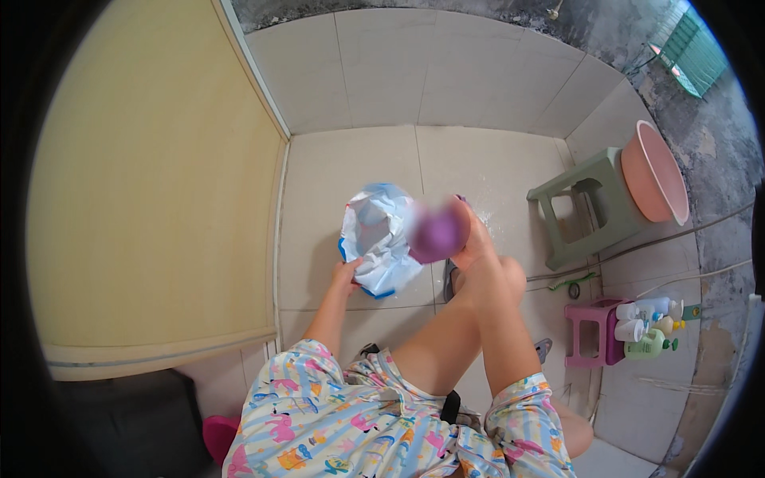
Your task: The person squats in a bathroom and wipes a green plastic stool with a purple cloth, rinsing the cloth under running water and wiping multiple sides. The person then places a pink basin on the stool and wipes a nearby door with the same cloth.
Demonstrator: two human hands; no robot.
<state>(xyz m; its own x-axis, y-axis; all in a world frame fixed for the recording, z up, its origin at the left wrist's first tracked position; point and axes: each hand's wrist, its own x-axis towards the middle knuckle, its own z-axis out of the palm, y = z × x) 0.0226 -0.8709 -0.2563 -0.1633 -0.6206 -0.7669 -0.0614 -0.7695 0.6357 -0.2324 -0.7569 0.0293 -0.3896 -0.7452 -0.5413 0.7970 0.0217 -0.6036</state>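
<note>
A white and light-blue plastic bag (382, 239) with darker blue edges stands opened on the tiled floor before me. My left hand (348, 276) grips its near left rim. My right hand (475, 239) holds a purple object (441, 233) just right of the bag. That object is partly blurred, so its kind cannot be told; it overlaps the bag's right edge in view. White powdery specks lie on the floor beyond my right hand.
On the right are a grey-green plastic stool (591, 203) with a pink basin (654, 176), and a pink stool (583, 334) bearing several pump bottles (645, 343). A cable (633, 246) runs along the wall. A yellowish panel (161, 179) stands at left.
</note>
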